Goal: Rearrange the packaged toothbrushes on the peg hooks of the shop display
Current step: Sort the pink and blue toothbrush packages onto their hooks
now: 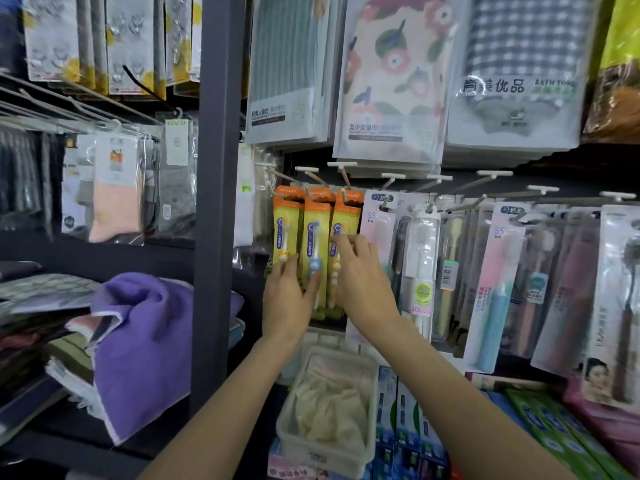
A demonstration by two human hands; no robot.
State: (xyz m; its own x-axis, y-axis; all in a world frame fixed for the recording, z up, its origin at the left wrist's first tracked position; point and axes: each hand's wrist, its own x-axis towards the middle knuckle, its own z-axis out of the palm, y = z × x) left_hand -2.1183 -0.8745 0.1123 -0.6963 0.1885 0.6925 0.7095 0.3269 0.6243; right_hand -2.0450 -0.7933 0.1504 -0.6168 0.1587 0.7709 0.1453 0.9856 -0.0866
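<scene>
- A dark upright post (216,188) divides the display; packaged towels (391,81) hang above.
- Three orange-and-yellow toothbrush packs (317,244) hang side by side on peg hooks (313,176), right of the post.
- The left hand (289,299), fingers straight, touches the lower packs.
- The right hand (360,275) pinches the rightmost pack.

Purple towel (145,344) near left on folded stack; socks (116,188) hanging far left. Bagged bath towels (391,81) hang top. White bin (329,407) of cloth near center, green boxes (561,434) near right. Dark post (216,168) stands mid-left.
</scene>
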